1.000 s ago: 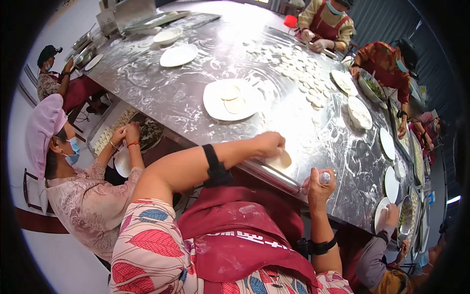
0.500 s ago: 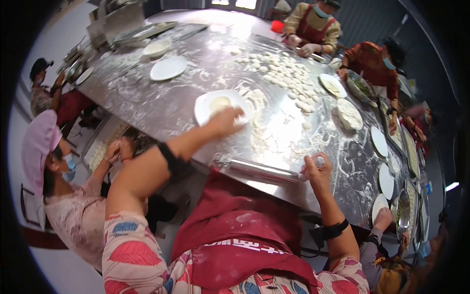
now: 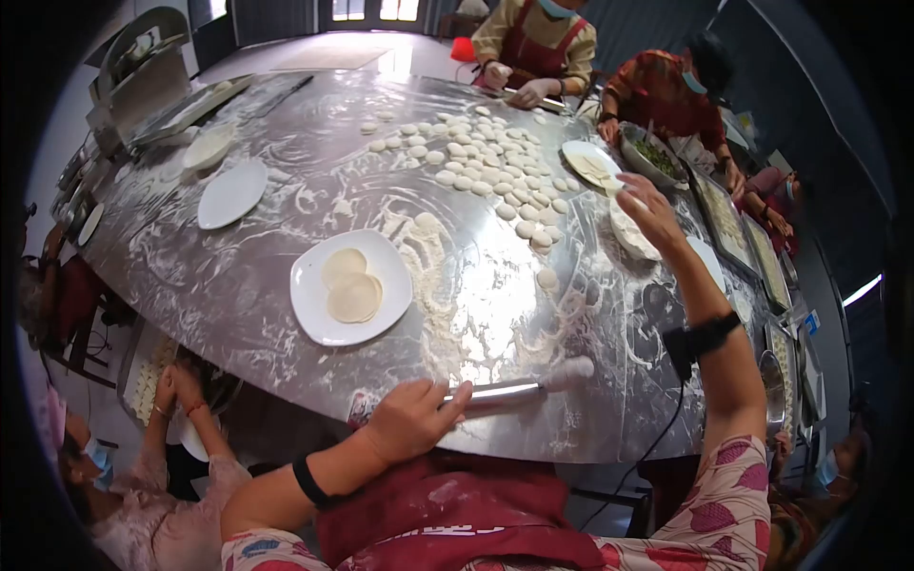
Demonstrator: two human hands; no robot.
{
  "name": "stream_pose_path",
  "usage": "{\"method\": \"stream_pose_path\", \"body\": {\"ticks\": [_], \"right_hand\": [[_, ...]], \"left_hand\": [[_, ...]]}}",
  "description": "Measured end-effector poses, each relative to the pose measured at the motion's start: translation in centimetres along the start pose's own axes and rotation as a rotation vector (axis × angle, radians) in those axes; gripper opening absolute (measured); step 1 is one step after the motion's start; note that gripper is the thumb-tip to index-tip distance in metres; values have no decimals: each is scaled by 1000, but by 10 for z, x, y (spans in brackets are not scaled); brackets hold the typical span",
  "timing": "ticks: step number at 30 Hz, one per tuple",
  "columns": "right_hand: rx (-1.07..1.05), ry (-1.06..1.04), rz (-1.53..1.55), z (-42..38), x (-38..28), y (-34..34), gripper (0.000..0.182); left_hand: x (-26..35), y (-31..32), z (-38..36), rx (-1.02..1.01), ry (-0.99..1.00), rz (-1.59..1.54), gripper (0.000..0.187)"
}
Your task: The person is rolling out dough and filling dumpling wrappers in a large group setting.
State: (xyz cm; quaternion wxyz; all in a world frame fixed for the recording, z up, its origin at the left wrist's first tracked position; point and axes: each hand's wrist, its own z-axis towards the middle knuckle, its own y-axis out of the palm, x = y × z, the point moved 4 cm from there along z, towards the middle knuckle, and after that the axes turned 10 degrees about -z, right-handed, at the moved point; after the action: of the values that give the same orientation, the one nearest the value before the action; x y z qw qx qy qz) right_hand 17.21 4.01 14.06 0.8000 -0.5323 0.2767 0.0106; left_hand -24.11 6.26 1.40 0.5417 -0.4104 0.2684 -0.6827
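Note:
At the table's near edge my left hand (image 3: 416, 417) is closed around the left end of a metal rolling pin (image 3: 505, 393). The pin's right handle (image 3: 569, 371) is dusted with flour. My right hand (image 3: 651, 211) is stretched out to the right, fingers extended, above a bowl of flour (image 3: 632, 236). Its fingertips are near a white plate of dough wrappers (image 3: 588, 164). In front of me is a square white plate (image 3: 309, 309) with a few round, flat dough wrappers (image 3: 354, 298) overlapping on it.
Many small dough pieces (image 3: 495, 167) lie in the middle of the floured steel table (image 3: 276, 295). Another white plate (image 3: 233, 194) stands at the left. Co-workers are around the table, one beside a bowl of green filling (image 3: 653, 157). A cable (image 3: 657, 433) hangs from my right wrist.
My left hand has moved from the square plate to the rolling pin. My right hand has let go of the pin and reached forward to the flour bowl. The view has turned right.

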Motion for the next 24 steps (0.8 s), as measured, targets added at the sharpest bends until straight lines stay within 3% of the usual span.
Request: {"method": "stream_pose_path", "body": {"ticks": [3,9,16,21,24], "right_hand": [[51,57,-44,45,45,61,67],[75,-30,-243,102,108,149,68],[12,-96,-282,166,130,169,71],[-5,-79,-462,190,154,207,69],[-100,-79,-428,165,100,199,66]], "left_hand": [[0,0,0,15,23,87,38],[-9,5,1,32,60,102,33],[-13,-7,11,-190,-32,-65,37],[-14,3,3,-145,-36,19,33],[-13,2,2,-132,-31,32,31]]}}
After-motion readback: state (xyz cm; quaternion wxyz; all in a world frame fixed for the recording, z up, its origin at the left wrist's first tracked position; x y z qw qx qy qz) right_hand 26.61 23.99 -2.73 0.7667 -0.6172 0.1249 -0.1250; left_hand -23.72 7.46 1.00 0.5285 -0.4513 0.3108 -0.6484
